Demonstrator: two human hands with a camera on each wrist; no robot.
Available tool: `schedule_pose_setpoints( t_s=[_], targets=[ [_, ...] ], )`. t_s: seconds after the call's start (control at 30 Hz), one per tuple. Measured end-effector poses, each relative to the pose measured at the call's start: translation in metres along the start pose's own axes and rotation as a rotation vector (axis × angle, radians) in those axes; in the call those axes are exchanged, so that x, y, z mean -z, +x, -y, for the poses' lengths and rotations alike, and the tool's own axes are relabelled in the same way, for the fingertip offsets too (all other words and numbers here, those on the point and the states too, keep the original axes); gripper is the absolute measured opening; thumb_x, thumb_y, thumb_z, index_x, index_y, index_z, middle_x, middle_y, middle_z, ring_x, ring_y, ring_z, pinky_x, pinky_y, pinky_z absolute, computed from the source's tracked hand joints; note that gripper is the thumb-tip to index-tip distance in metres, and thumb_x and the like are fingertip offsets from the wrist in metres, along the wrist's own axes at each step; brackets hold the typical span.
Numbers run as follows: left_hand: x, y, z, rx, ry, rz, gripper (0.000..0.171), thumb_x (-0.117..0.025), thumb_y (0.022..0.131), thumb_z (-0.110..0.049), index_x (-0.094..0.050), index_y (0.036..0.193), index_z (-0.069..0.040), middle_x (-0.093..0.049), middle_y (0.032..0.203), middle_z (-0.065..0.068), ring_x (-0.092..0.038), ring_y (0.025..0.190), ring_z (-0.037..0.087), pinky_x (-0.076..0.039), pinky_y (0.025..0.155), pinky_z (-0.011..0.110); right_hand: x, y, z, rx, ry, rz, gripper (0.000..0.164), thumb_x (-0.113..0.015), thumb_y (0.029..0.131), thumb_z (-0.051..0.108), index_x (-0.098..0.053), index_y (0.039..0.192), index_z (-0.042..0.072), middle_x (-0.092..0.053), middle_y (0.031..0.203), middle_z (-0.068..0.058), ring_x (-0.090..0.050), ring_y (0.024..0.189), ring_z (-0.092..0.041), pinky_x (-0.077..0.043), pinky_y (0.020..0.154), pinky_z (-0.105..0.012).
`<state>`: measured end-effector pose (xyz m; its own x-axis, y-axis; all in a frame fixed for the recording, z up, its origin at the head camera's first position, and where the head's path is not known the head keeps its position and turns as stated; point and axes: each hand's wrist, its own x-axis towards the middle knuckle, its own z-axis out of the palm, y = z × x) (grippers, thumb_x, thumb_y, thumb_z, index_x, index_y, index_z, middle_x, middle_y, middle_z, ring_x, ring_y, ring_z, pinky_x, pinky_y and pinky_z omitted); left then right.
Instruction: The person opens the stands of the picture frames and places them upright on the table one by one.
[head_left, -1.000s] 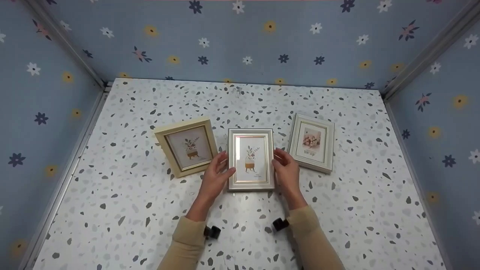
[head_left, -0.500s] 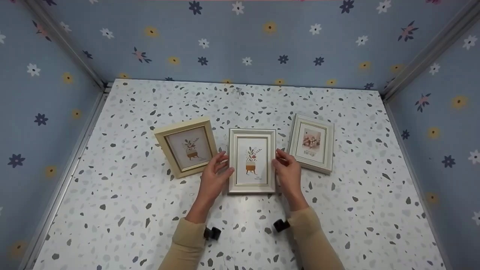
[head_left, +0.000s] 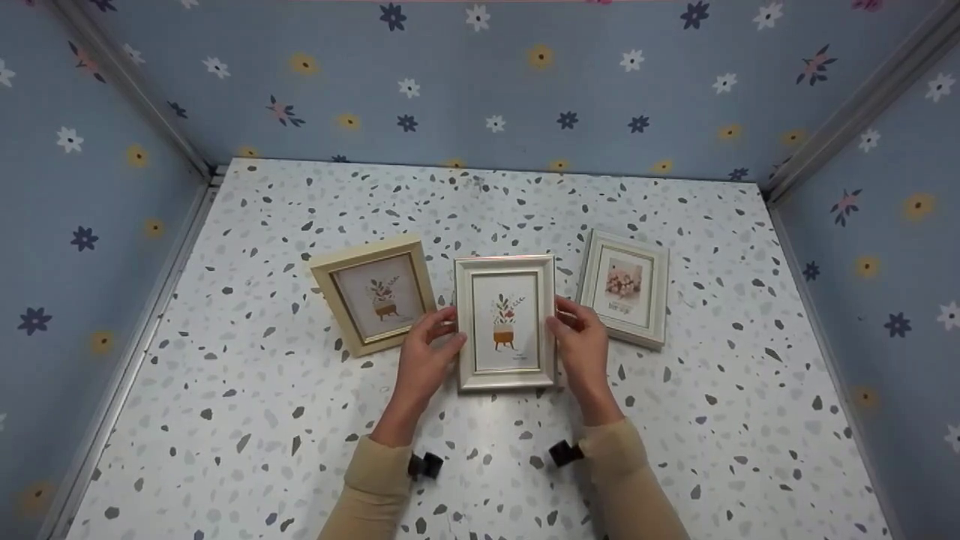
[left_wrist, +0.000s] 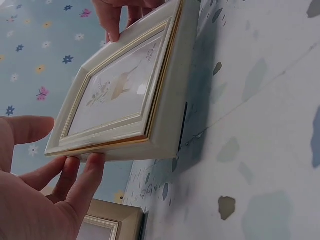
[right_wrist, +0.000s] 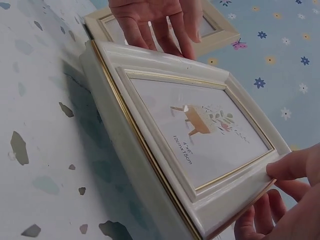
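Between both hands is a white picture frame (head_left: 507, 379) with a thin gold line, showing a print of a plant in an orange pot on legs. It is tilted up toward the head camera, its lower edge close over the speckled table. My left hand (head_left: 427, 360) holds its left side, fingertips along the outer edge and thumb at the front rim. On the opposite side, my right hand (head_left: 583, 351) grips the frame, and the right wrist view shows the thumb (right_wrist: 287, 167) on the front moulding with curled fingers at the side.
To the left, a cream picture frame (head_left: 341, 304) with a similar plant print stands leaning back. A whitish frame (head_left: 656, 300) with a pink blossom picture is at the right. Blue flowered panels (head_left: 480, 90) enclose the speckled table (head_left: 480, 210) at the back and sides.
The white frame has come slightly up and tilted, looking larger, and the glare on its glass is gone. My right hand has shifted slightly right with it. The other two frames stay put.
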<state>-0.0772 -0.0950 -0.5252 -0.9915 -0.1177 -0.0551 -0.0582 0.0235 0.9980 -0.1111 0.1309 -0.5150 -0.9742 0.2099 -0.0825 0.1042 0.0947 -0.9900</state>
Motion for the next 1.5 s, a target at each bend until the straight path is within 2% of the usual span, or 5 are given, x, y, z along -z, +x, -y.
schedule_pose_setpoints(
  t_s=[0.27,0.67,1.1,1.37,1.5],
  targets=[
    [-0.001,0.001,-0.003,0.066,-0.050,0.000,0.038,-0.066,0.087,-0.008,-0.058,0.124,-0.008,-0.055,0.125,0.014,-0.054,0.111,0.028,-0.052,0.078,0.038,0.005,-0.005,0.008,0.007,-0.008,0.029,0.033,-0.068,0.085,0.008,-0.065,0.118,0.011,-0.061,0.114,-0.007,-0.056,0.106,-0.022,-0.048,0.083,-0.034],
    [-0.002,0.003,0.005,-0.001,-0.026,-0.073,0.038,-0.071,0.083,-0.011,-0.063,0.121,-0.011,-0.064,0.114,0.008,-0.061,0.096,0.022,-0.053,0.074,0.029,0.007,-0.011,0.007,0.055,0.016,0.035,0.032,-0.069,0.083,0.007,-0.066,0.115,0.010,-0.062,0.111,-0.008,-0.056,0.104,-0.023,-0.050,0.079,-0.030],
    [-0.005,0.006,0.009,0.020,-0.071,-0.114,0.046,-0.076,0.079,-0.011,-0.062,0.123,-0.012,-0.065,0.112,0.009,-0.062,0.096,0.023,-0.053,0.073,0.028,0.010,-0.017,0.021,0.082,0.051,0.077,0.035,-0.073,0.080,0.009,-0.065,0.114,0.005,-0.061,0.111,-0.013,-0.054,0.106,-0.026,-0.050,0.078,-0.026],
    [-0.006,0.005,0.010,0.059,-0.145,-0.107,0.048,-0.076,0.078,-0.010,-0.061,0.124,-0.014,-0.064,0.115,0.006,-0.063,0.099,0.020,-0.053,0.076,0.029,0.011,-0.033,0.053,0.191,0.047,0.131,0.034,-0.070,0.079,-0.003,-0.062,0.112,-0.008,-0.060,0.110,-0.020,-0.054,0.103,-0.035,-0.048,0.077,-0.026],
    [-0.005,0.005,0.007,0.085,-0.195,-0.078,0.051,-0.074,0.080,-0.009,-0.058,0.128,-0.011,-0.061,0.120,0.012,-0.063,0.100,0.021,-0.054,0.073,0.037,0.011,-0.036,0.058,0.240,0.061,0.157,0.032,-0.069,0.080,-0.006,-0.063,0.111,-0.009,-0.058,0.110,-0.022,-0.055,0.101,-0.033,-0.050,0.077,-0.028]
  ],
)
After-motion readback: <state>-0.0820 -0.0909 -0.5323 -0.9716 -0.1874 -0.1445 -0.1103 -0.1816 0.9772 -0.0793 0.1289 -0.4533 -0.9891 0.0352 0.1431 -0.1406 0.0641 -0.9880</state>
